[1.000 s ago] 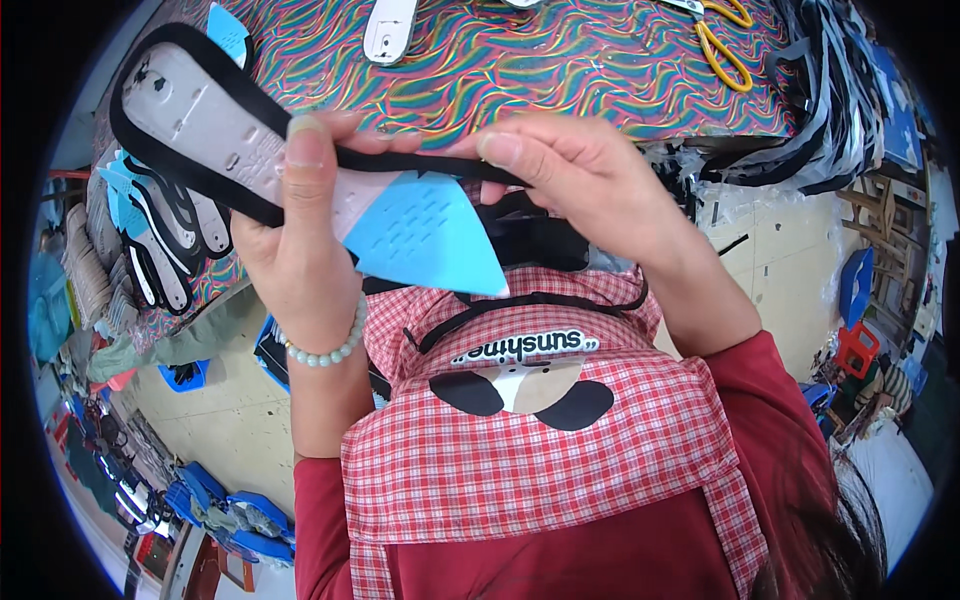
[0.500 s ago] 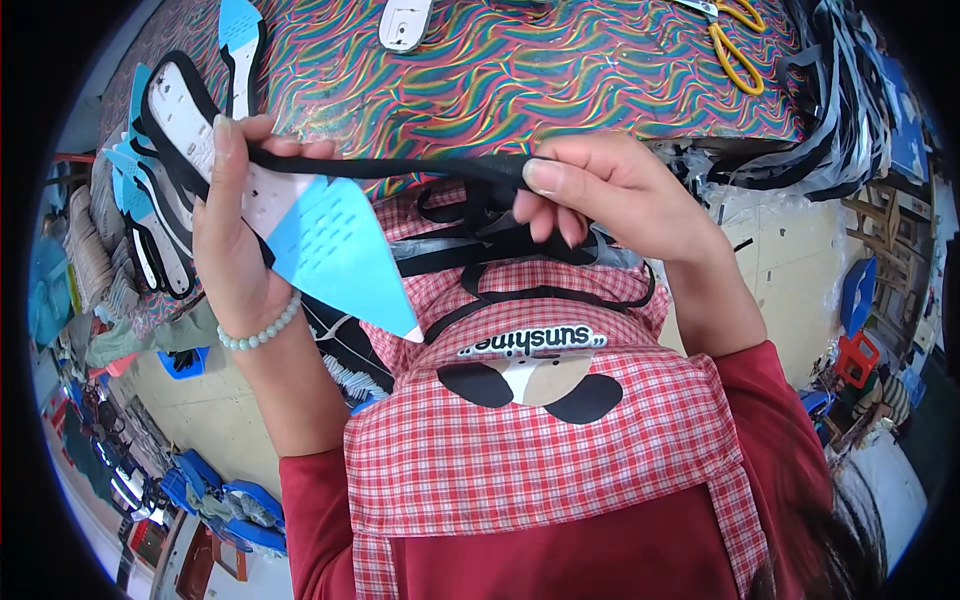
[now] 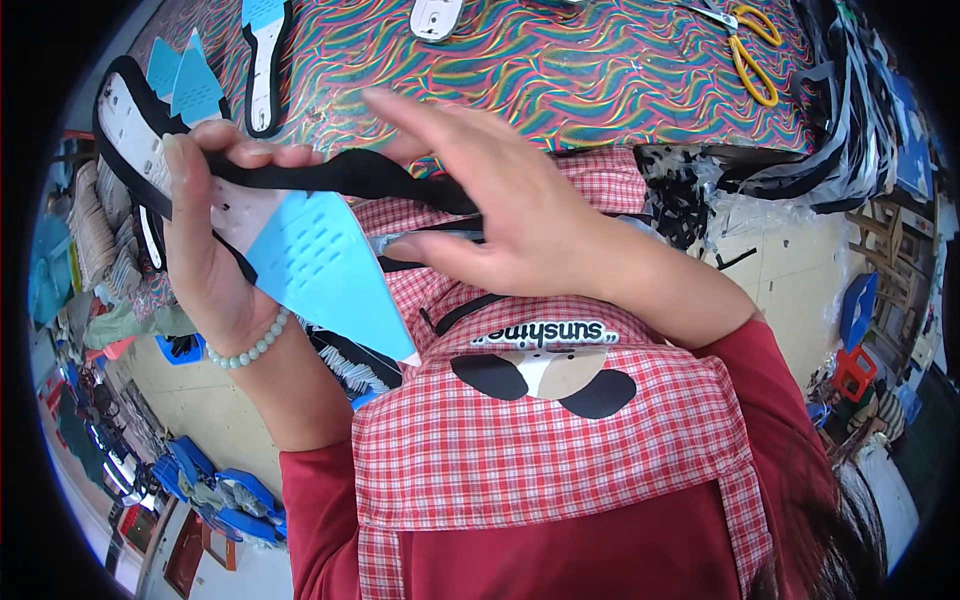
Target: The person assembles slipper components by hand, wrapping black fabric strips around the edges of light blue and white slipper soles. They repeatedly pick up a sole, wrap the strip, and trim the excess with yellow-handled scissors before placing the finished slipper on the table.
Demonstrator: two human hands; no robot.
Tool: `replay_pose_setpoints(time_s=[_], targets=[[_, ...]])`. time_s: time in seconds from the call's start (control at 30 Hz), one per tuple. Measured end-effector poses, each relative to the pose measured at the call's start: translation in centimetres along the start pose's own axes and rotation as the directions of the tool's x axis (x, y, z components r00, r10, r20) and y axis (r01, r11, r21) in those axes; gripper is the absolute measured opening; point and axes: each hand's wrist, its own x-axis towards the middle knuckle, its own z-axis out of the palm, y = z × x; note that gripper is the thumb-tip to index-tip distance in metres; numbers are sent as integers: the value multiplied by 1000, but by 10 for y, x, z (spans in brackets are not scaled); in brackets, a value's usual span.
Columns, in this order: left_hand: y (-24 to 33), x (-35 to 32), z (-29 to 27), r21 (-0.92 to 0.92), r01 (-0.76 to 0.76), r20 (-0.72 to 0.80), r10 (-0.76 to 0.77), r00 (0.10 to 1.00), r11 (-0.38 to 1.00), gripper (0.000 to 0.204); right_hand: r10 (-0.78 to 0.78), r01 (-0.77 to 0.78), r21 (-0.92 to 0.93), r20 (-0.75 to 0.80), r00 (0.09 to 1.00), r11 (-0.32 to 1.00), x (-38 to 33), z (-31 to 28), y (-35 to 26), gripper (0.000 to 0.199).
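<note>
My left hand (image 3: 215, 255) clamps insole piece (image 3: 300, 250) — white body, blue forepart, black edging strip (image 3: 350, 175) — held above lap, just short of patterned table (image 3: 560, 70). My right hand (image 3: 510, 215) open, fingers spread over strip, gripping nothing. Judgement: strip seated at left end only — rest of edge to go. Finished-looking insoles (image 3: 265, 60) on table; scissors (image 3: 745, 50) untouched.

R hand (image 3: 520, 215) hides black strip's (image 3: 350, 172) end; grip prob. unclear.
</note>
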Motion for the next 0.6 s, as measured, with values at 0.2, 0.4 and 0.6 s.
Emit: replay_pose_setpoints(time_s=[0.2,0.4,0.6], targets=[[6,-7,-15,-26,-38,-29,37,999,999,30,266,-301,309,153,952,902,-3,1,-5,17],[9,-7,-26,-98,-105,0,105,994,990,32,280,-381,240,366,887,893,-24,-11,1,41],[-10,-9,-9,460,-178,71,164,984,870,33,222,-219,291,22,975,931,1,-10,6,47]])
